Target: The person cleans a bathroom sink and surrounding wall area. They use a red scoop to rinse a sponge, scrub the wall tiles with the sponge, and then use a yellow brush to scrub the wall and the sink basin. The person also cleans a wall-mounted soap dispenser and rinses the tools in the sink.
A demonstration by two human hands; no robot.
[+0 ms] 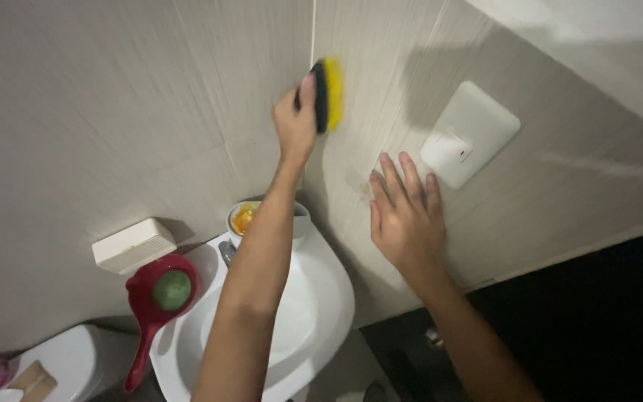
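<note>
Left hand presses yellow sponge beside white switch plate.

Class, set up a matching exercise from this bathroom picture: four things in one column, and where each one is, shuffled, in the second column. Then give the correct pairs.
Things:
1. Yellow sponge
2. Right hand
3. Red dipper
4. White switch plate

Places:
A. Resting on the rim of the white sink
B. Held against the tiled wall by the left hand
C. Mounted on the wall, right of the sponge
D. Flat on the wall, just below and left of the switch plate

Pairs: 1-B, 2-D, 3-A, 4-C
</note>
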